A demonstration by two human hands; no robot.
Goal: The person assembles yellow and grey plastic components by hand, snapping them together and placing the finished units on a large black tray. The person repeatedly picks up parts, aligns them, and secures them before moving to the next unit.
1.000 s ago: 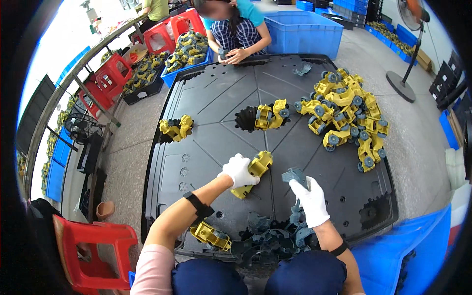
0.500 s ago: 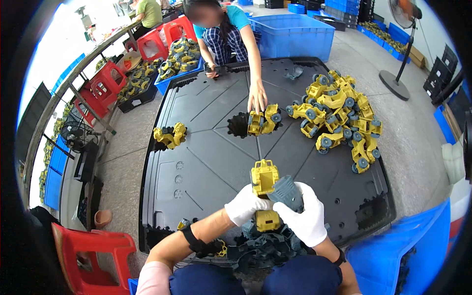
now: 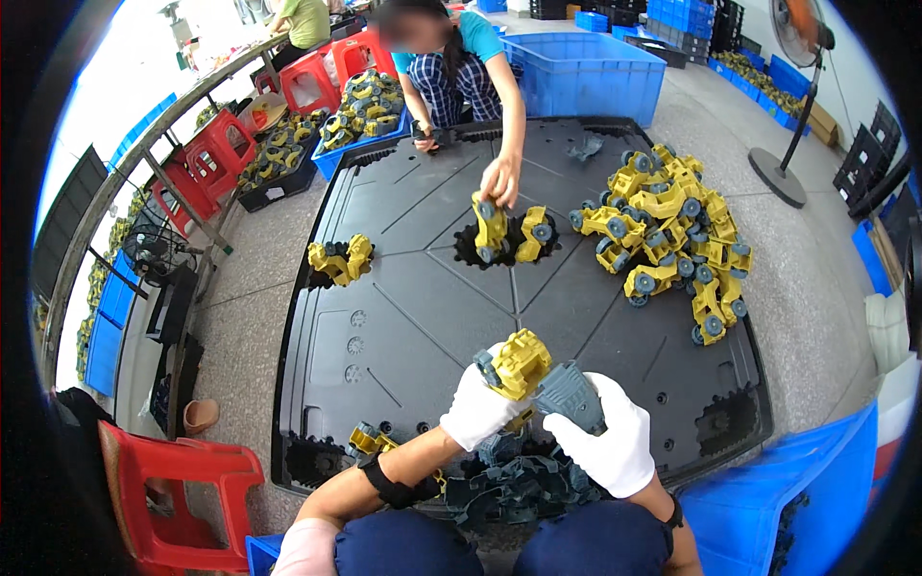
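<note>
My left hand (image 3: 478, 408), in a white glove, grips a yellow toy truck (image 3: 523, 365) with a dark wheel at its left side. In my gloved right hand (image 3: 610, 437) is a grey-blue plastic truck bed (image 3: 570, 396), ribbed on its outer face. The bed and the truck are close together; whether they touch I cannot tell. Below my hands lies a heap of grey-blue plastic parts (image 3: 519, 485) at the near edge of the black table (image 3: 413, 317). Another yellow truck (image 3: 370, 440) rests beside my left forearm.
Across the table a co-worker's hand (image 3: 501, 180) holds a yellow truck (image 3: 490, 228). A pile of yellow trucks (image 3: 672, 226) covers the right side. A red stool (image 3: 182, 490) stands at left, a blue bin (image 3: 788, 490) at right, a standing fan (image 3: 797, 96) at back right.
The yellow truck in my left hand has turned and tilted, and my right hand has shifted slightly right and down with the bed. The co-worker has lifted one truck upright.
</note>
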